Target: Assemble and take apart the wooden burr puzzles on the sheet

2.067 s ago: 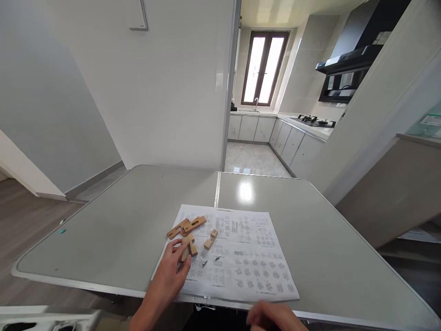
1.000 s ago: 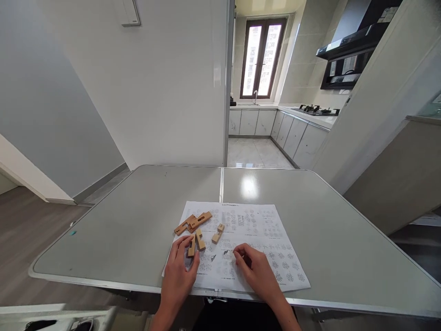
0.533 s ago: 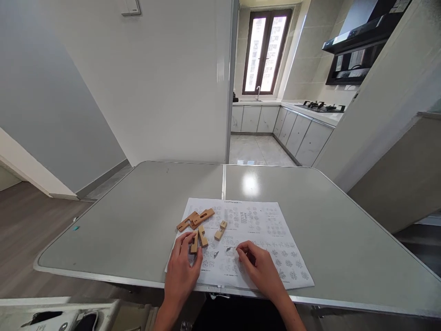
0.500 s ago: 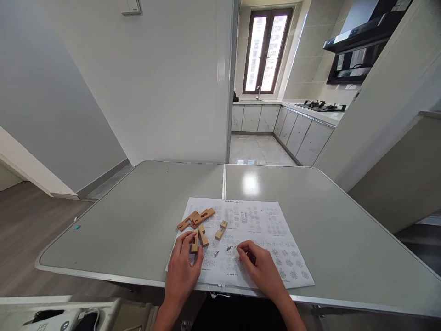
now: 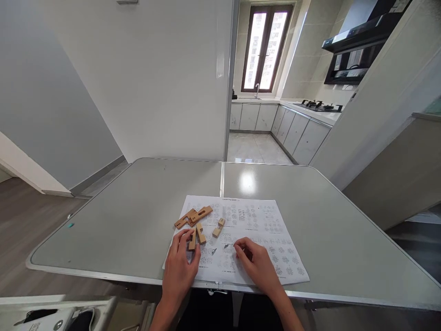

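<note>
My left hand (image 5: pixel 179 262) rests at the paper's left side, thumb and fingers apart around a notched wooden puzzle piece (image 5: pixel 192 242). Its fingertips are at the piece's upper end; a firm grip is not visible. Close beside lies another notched puzzle piece (image 5: pixel 200 234). Behind these, darker wooden pieces (image 5: pixel 201 214) with slots and numbers overlap. A separate pale notched piece (image 5: pixel 218 228) lies to the right. My right hand (image 5: pixel 255 261) lies on the printed paper sheet (image 5: pixel 248 233), fingers curled and fingertips together, with nothing visible in them.
The sheet, covered with small diagrams, lies on a grey folding table (image 5: pixel 113 225) with a centre seam. A small teal bit (image 5: pixel 70 225) is near the left edge. A white container (image 5: pixel 62 317) with items stands below at left. Kitchen counters (image 5: pixel 296 131) are beyond the doorway.
The camera view has shifted slightly, so the table and sheet appear a little higher and further left. Both hands and the wooden pieces keep their places on the sheet.
</note>
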The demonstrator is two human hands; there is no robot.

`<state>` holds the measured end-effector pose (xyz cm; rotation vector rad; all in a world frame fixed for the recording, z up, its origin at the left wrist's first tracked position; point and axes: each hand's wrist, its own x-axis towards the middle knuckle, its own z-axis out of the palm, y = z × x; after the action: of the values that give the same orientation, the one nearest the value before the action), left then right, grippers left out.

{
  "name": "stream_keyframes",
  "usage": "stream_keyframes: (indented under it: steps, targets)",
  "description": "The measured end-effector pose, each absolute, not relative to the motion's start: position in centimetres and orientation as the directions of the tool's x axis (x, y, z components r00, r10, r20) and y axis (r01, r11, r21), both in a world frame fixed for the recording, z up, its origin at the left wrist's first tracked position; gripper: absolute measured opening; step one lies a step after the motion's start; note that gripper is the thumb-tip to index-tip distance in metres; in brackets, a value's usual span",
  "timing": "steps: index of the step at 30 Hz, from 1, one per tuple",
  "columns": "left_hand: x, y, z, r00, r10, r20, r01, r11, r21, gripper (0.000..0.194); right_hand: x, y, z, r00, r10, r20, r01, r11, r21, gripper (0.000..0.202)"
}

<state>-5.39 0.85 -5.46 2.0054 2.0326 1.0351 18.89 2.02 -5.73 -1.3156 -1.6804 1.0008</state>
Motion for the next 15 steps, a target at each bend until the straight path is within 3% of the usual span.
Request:
stream_keyframes:
  steps: [15]
  targets:
    - [-5.42, 0.85, -5.73, -0.112, 0.924, 0.366, 0.84, -0.108, 0.531, 0.034, 19.03, 2.1, -6.2, -0.167, 0.98, 0.108, 0.368, 0.164, -0.915, 0.034]
